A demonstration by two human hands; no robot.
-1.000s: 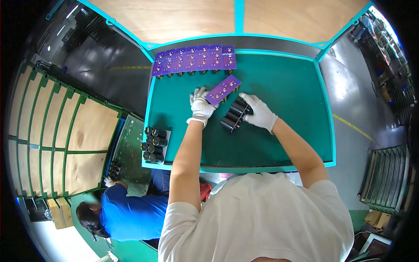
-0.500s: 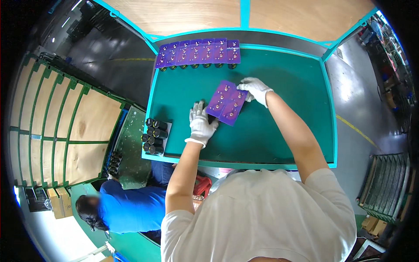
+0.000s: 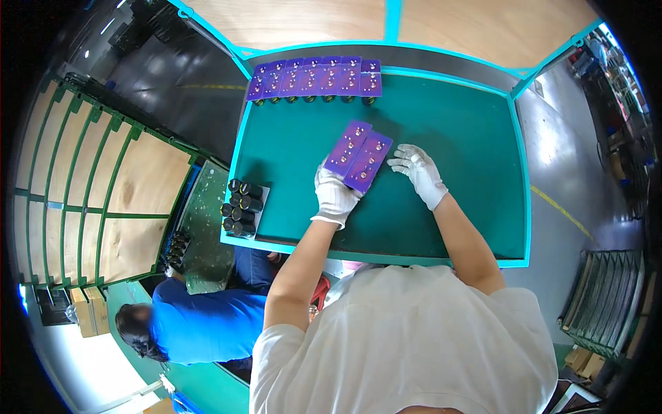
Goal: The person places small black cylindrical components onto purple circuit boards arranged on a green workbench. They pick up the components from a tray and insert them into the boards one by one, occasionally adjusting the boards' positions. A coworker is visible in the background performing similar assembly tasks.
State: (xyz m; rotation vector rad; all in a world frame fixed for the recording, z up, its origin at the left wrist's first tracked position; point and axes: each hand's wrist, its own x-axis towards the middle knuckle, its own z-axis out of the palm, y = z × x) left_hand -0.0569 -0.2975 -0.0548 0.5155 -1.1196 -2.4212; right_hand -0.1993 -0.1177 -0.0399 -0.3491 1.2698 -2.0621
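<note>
In the middle of the green tabletop, two purple boards (image 3: 358, 156) lie tilted side by side, dotted with small shiny metal studs. My left hand (image 3: 336, 191), in a white glove, holds them at their near left edge; its fingers are hidden underneath. My right hand (image 3: 416, 170), also gloved, is off the boards, just to their right, with its fingers apart and nothing in them. Along the back left edge a row of similar purple boards (image 3: 310, 77) overlaps, with dark round ends showing beneath.
Several black cylinders (image 3: 243, 207) stand on a pale sheet at the table's left front corner. A raised turquoise rim (image 3: 527, 186) borders the green table (image 3: 462, 131). At left, a person in blue (image 3: 207, 321) works beside a slatted wooden rack (image 3: 103, 186).
My left hand has moved right and under the boards, taking hold of them. My right hand has let go of their upper right corner and drawn back toward me.
</note>
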